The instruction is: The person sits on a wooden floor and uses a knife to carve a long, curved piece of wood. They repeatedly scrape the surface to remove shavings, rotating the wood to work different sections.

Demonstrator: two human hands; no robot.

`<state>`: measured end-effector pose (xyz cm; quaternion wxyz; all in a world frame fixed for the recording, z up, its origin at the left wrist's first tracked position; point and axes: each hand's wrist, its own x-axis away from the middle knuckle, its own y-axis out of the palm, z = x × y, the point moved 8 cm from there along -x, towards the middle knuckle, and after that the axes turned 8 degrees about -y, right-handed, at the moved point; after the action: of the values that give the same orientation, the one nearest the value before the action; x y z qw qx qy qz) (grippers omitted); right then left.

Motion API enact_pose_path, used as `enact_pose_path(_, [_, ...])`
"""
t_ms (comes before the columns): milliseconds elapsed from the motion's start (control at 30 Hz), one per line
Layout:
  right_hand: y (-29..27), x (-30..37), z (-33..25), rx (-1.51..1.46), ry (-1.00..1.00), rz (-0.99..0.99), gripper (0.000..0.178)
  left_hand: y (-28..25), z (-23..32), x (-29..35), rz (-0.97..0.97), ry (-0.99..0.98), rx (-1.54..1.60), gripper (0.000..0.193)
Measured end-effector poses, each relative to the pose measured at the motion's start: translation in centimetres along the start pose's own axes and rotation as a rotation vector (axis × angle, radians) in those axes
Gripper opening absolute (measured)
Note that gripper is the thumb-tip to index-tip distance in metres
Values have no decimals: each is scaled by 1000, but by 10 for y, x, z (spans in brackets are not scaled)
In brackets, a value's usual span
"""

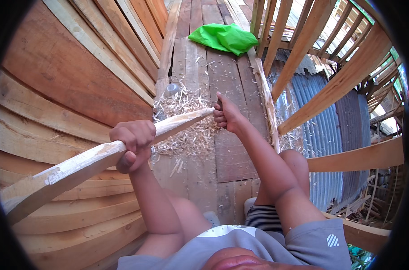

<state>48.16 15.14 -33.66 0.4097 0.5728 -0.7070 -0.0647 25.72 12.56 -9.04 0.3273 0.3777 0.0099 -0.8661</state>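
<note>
A long, roughly squared wooden pole point(168, 124) runs slantwise from the lower left to the middle, its upper face pale and freshly shaved. My left hand point(133, 143) is wrapped round it, thumb beneath. At the pole's far tip, my right hand point(228, 114) is closed with its fingers curled and its thumb pointing away from me. Whatever lies inside those fingers is hidden. Below the tip, a heap of pale wood shavings point(186, 135) covers the floorboards point(231, 157).
A bright green plastic bag point(224, 38) lies farther along the boards. A small grey rounded object point(172, 89) sits among the shavings. Plank walling point(65, 94) rises at left. Wooden railing posts point(299, 56) stand at right, with corrugated metal sheets point(323, 130) lower beyond them.
</note>
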Motion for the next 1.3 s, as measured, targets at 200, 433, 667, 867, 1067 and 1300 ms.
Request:
enact_pose_path(200, [-58,17,-43,-657,-450,479,53,-4,0,3,54,15,10,34])
enact_pose_path(433, [-15,0,-57,669,-551,113,32,-2,-1,0,72,23,7,33])
enact_pose_path(667, [6,2,-3,992,-335,-65,29,-6,1,2,71,30,-12,32])
enact_pose_path(867, [2,11,7,1246,-320,204,70,-6,1,2,75,21,-29,31])
enact_pose_path(1067, [-39,-15,18,1213,-253,94,55,-3,-1,-3,35,30,-35,32])
enact_pose_path(1300, [-13,-10,16,1104,-87,95,47,-9,-1,3,25,19,-16,37])
